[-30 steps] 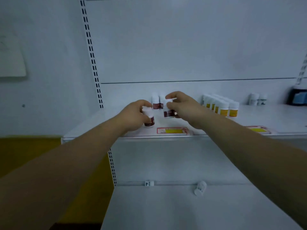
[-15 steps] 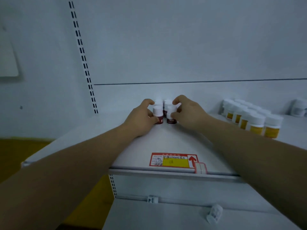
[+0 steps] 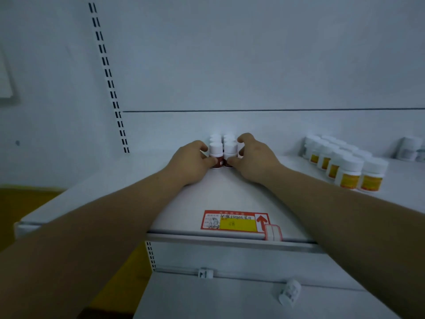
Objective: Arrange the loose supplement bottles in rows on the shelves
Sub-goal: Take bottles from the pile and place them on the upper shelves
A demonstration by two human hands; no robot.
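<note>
**Front pair of red-labelled bottles being seated in line**

On the upper shelf (image 3: 110, 183), the left hand (image 3: 190, 163) has its fingers (image 3: 209, 161) curled round the left front bottle (image 3: 216, 151). The right hand (image 3: 256, 160) has its own curled round the right front bottle (image 3: 230, 150). The two bottles stand upright, touching side by side between the thumbs. Just behind the fingers run two short rows of like white-capped bottles (image 3: 229, 137).

The step looks like setting this pair flush at the head of those rows. Well to the right of the fingers, the yellow-labelled bottles (image 3: 347, 174) stand in rows. Far below the fingers, on the lower shelf (image 3: 207, 300), a fallen bottle (image 3: 290, 293) lies on its side.

The next move likely calls for letting go without nudging the pair, then reaching down for that one.
</note>
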